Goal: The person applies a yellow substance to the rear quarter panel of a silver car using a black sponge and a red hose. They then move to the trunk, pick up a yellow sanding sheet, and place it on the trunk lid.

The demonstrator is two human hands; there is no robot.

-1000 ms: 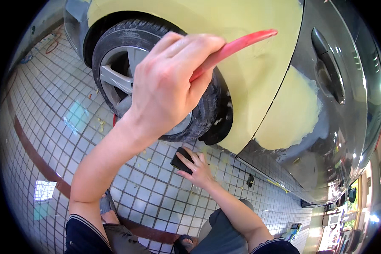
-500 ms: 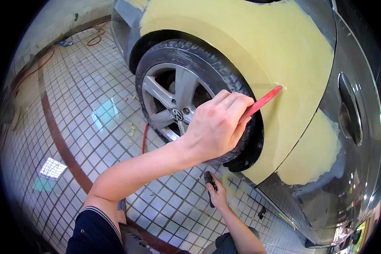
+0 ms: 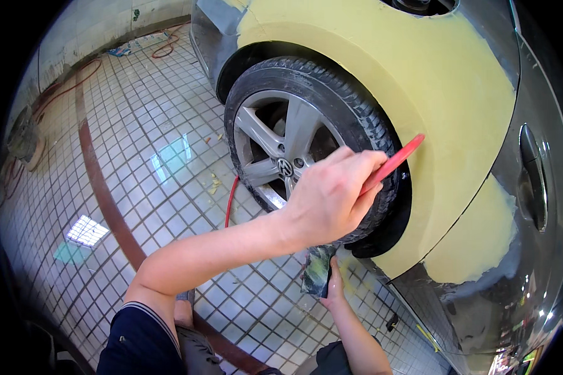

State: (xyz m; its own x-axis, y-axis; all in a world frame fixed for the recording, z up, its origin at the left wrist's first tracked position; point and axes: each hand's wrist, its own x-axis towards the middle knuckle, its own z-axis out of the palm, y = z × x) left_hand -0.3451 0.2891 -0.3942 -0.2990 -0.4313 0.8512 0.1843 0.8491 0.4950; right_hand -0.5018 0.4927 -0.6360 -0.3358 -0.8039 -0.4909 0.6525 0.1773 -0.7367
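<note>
In my left hand (image 3: 336,194) is a slim red scraper (image 3: 395,164), gripped between fingers and thumb. Its far end meets or hovers just over the yellow filler (image 3: 447,94) coating the car's fender; I cannot tell which. My right hand (image 3: 335,284), lower down, holds a dark rectangular pad (image 3: 318,271) with yellow-green smears on its face. My left hand and forearm cross in front of the wheel (image 3: 284,147) and hide part of its tyre.
A grey door with a handle (image 3: 532,178) lies right of the fender. White floor tiles (image 3: 150,206) spread leftward, crossed by a brown strip (image 3: 103,194). A red hose (image 3: 231,203) runs beside the tyre. A dirty bucket (image 3: 24,134) stands at far left.
The pad in my right hand has turned from edge-on to show its smeared face. The scraper's tip has dropped slightly on the panel. The whole view has shifted a little.
</note>
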